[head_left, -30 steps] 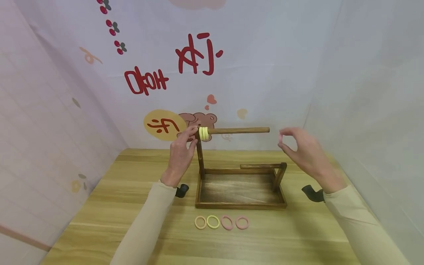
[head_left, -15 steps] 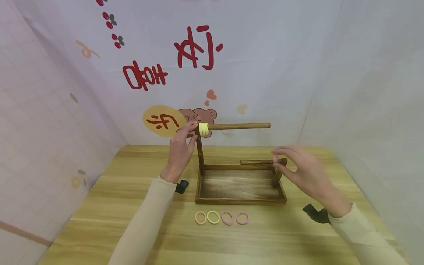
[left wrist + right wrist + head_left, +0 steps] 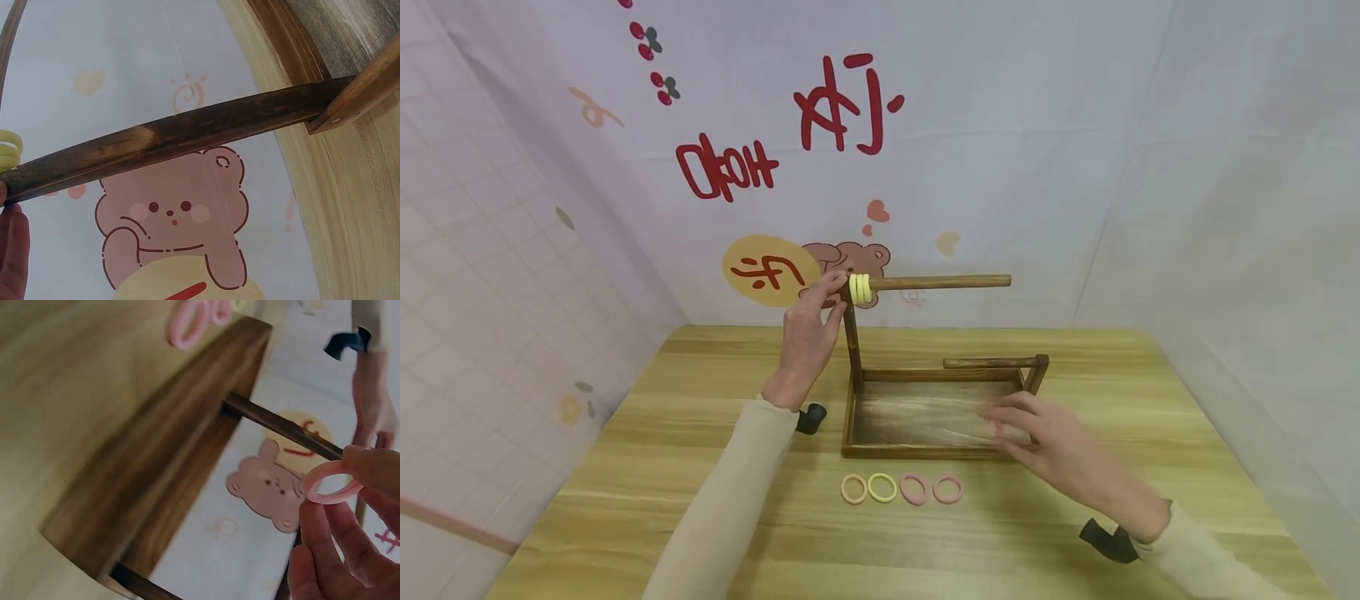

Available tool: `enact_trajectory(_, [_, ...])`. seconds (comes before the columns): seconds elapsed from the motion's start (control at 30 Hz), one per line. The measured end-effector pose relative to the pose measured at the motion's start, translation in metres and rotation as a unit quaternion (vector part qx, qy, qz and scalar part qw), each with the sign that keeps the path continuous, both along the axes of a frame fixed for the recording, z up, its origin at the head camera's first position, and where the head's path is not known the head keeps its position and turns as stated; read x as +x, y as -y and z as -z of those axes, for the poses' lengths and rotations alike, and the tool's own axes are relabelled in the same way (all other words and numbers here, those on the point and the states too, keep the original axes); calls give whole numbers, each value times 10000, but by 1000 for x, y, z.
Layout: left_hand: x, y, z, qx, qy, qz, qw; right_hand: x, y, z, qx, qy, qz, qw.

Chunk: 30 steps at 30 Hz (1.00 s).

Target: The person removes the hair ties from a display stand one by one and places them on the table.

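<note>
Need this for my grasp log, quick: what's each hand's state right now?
Left hand: holding the top of the tall wooden post.
Right hand: pinching a pink ring between thumb and fingers.

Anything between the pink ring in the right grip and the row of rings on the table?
Yes: in the head view, the tray's front wall runs between the pink ring in the right grip and the row of rings. Whether the ring sits above it I can't tell. Nothing else visible blocks.

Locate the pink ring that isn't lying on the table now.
In the head view, the pink ring is right of centre, pinched in the right hand and seen against the wooden tray's right part.
</note>
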State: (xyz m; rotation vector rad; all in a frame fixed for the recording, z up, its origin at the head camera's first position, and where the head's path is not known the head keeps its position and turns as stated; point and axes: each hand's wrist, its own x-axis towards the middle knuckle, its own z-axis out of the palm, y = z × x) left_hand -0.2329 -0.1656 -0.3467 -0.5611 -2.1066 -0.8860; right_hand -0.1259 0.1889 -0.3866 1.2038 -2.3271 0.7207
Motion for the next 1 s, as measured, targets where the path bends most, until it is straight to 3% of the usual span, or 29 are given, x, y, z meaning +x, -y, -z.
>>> enact_trajectory(0.13, [-1,-1,-1,1,21,-8,10000,4,3,18,216,185,56,9996])
enact_trajectory(0.3, [-2,0,0,33,-2,-14,10000,6,7,32,175,135,-168,9996])
enact_trajectory(0.63, [1,-1,-1,116,9,11,9999,16,10,48,803,555,-46,9952])
enact_trajectory(1.0, [1,-1,0,144,-17,38,9999,12,11,61,1248,1076,-75,9863])
